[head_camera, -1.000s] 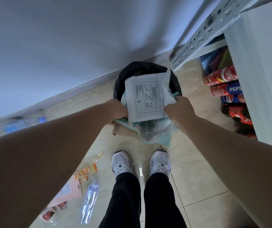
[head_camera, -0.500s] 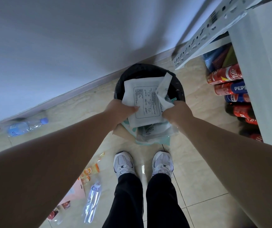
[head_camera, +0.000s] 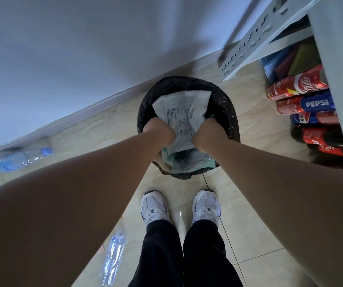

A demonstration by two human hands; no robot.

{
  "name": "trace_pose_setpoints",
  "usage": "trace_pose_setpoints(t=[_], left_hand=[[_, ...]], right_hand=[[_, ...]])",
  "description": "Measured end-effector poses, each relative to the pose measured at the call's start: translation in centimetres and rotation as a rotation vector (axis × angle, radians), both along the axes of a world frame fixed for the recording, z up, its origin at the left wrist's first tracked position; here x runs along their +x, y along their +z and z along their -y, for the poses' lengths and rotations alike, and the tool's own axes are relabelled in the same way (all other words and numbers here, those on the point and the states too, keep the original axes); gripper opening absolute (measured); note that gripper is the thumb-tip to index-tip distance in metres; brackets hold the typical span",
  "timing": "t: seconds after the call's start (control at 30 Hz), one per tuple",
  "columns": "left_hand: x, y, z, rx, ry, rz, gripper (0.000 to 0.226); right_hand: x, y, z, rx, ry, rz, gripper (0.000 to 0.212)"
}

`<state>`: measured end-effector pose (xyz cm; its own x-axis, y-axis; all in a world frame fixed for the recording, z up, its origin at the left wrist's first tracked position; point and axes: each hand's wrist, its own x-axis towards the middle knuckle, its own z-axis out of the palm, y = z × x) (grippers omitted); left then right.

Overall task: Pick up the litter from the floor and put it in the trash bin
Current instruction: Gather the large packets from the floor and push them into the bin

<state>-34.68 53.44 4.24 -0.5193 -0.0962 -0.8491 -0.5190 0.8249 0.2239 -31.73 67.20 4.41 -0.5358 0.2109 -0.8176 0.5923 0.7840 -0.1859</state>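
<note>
Both hands are down in the trash bin [head_camera: 231, 112] right now: left hand [head_camera: 160, 131] and right hand [head_camera: 206, 133] each clamped on a side of the white printed packet [head_camera: 182, 112], which sits crumpled inside the black-lined rim on top of some teal and clear wrappers [head_camera: 187, 160]. Bin is on the floor by the wall, just ahead of the white sneakers [head_camera: 154, 206]. Two plastic bottles lie on the tiles: one by the baseboard [head_camera: 21, 159], one near the left leg [head_camera: 113, 257]. Soda cans [head_camera: 299, 84] are stacked under the shelf on the right.
</note>
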Motion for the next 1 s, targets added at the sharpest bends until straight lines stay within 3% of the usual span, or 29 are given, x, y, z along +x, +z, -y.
trace_pose_setpoints(t=[0.07, 0.13, 0.23, 0.4, 0.5, 0.6, 0.7, 0.87, 1.0], left_hand=[[0.3, 0.5, -0.2, 0.027, 0.062, 0.016, 0.022], [0.8, 1.5, 0.0, 0.078, 0.181, 0.050, 0.028], [1.5, 3.1, 1.0, 0.124, 0.288, 0.005, 0.034], [2.2, 5.3, 2.7, 0.234, 0.416, -0.253, 0.011], [3.0, 6.1, 2.3, 0.264, 0.366, -0.337, 0.015], [3.2, 6.0, 1.2, 0.319, 0.278, -0.168, 0.036], [2.3, 4.6, 0.1, 0.313, 0.371, -0.010, 0.031], [1.0, 0.6, -1.3, 0.322, 0.617, 0.117, 0.081], [0.9, -2.2, -1.7, 0.382, 0.673, 0.080, 0.075]], right_hand=[[0.7, 0.7, 0.3, -0.038, -0.130, -0.130, 0.060], [1.1, 2.0, 0.4, -0.047, -0.180, -0.215, 0.068], [1.5, 4.0, 0.1, -0.075, -0.268, -0.285, 0.052], [1.7, 6.1, -0.4, -0.102, -0.406, -0.487, 0.030], [1.9, 6.0, 0.1, -0.154, -0.487, -0.405, 0.037], [2.0, 4.7, 0.4, -0.231, -0.469, -0.260, 0.037], [1.5, 3.2, 1.0, -0.269, -0.441, -0.154, 0.035], [0.2, -0.2, 2.0, -0.319, -0.322, 0.107, 0.067], [0.1, -3.3, 2.9, -0.371, -0.594, 0.114, 0.071]])
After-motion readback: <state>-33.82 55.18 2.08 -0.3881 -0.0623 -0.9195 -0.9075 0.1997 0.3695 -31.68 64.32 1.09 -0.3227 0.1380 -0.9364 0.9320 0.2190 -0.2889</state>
